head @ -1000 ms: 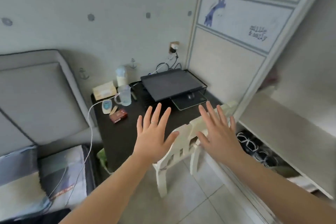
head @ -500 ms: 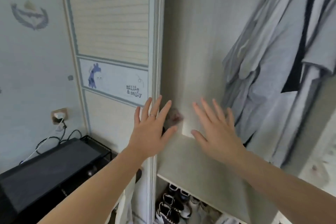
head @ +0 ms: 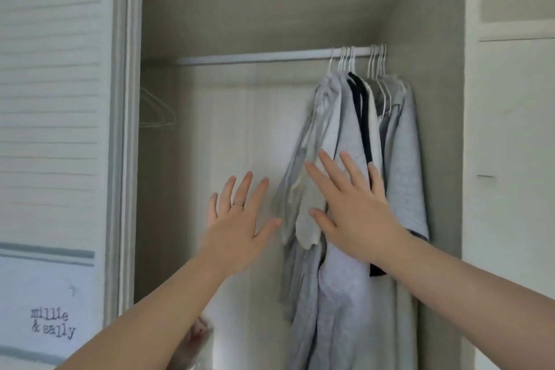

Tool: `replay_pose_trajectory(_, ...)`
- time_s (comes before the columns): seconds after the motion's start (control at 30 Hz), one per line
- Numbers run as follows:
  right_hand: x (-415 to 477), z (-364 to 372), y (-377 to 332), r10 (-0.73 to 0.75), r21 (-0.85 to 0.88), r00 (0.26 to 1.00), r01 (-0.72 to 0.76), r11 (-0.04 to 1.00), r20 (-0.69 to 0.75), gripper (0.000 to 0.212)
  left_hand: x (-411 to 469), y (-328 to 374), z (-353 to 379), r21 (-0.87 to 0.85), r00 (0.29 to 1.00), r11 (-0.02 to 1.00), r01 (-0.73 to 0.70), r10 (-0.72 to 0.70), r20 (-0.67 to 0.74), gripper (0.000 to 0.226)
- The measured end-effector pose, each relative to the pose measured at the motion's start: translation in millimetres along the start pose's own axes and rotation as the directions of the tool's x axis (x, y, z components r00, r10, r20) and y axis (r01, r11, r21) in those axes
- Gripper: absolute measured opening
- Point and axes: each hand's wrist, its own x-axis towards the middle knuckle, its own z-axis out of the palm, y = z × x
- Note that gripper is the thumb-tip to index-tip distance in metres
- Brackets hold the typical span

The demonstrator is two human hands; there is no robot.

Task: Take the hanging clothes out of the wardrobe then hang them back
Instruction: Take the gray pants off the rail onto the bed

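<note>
The wardrobe (head: 438,129) is seen open, its sliding door (head: 51,129) pushed to the left, and the hanging clothes (head: 399,144) are found bunched at the right end of the compartment, close against the side wall. Mostly pale grey garments are shown, with one black garment (head: 362,117) sandwiched among them. The bunch is carried on a rail (head: 255,56) whose left and middle stretch is bare. Both hands are held up flat with the fingers straight and spread, and nothing is gripped by either. The right hand (head: 357,216) is raised in front of the grey garments, about halfway down them; whether the cloth is actually touched cannot be told. The left hand (head: 237,231) is held in front of the back panel, just beside the outermost sleeve. The step in hand is judged to be the reach that opens the taking-out, since no garment has yet been lifted from the rail. For the next move, the hands would need to be raised well above where they are, to the white hanger hooks (head: 345,58) packed tightly together; a hook, or a group of hooks, would have to be closed upon and lifted clear of the rail. A few empty hangers (head: 156,111) are faintly seen at the far left, and a thin ring (head: 238,204) is worn on the left hand
</note>
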Motion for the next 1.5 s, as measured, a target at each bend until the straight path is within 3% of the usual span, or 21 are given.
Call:
replay_pose_trajectory(0.3, 103, -18, 55, 0.103, -0.167, 0.994, -0.107, 0.98, -0.036, 0.068, 162, -12, 41, -0.241, 1.0, 0.97, -0.023, 0.025, 0.002, 0.073)
replay_pose_trajectory(0.57, 193, -9, 82, 0.201, -0.346, 0.978, -0.207, 0.915, -0.052, 0.059, 283, -2, 75, -0.478, 0.998, 0.876, -0.06, 0.061, -0.014, 0.08)
replay_pose_trajectory(0.8, 252, 12, 94, 0.298, -0.542, 0.952, -0.287, 0.79, -0.07, 0.038, 361, 10, 110, -0.757, 0.996, 0.649, -0.078, 0.076, -0.037, 0.094)
replay_pose_trajectory(0.93, 273, 22, 103, 0.27, -0.665, 0.954, -0.284, 0.69, -0.127, 0.005, 383, 22, 131, -0.877, 0.993, 0.47, -0.096, 0.11, -0.05, 0.108)
replay_pose_trajectory(1.0, 282, 24, 106, 0.274, -0.696, 0.951, -0.291, 0.656, -0.14, 0.008, 392, 27, 141, -0.908, 0.99, 0.406, -0.105, 0.127, -0.058, 0.113)
replay_pose_trajectory(1.23, 300, 32, 112, 0.307, -0.696, 0.932, -0.35, 0.627, -0.192, 0.014, 400, 37, 157, -0.933, 0.984, 0.327, -0.148, 0.143, -0.106, 0.114)
replay_pose_trajectory(1.5, 310, 43, 116, 0.344, -0.48, 0.896, -0.442, 0.758, -0.282, 0.009, 407, 30, 160, -0.946, 0.988, 0.296, -0.133, 0.112, -0.103, 0.116)
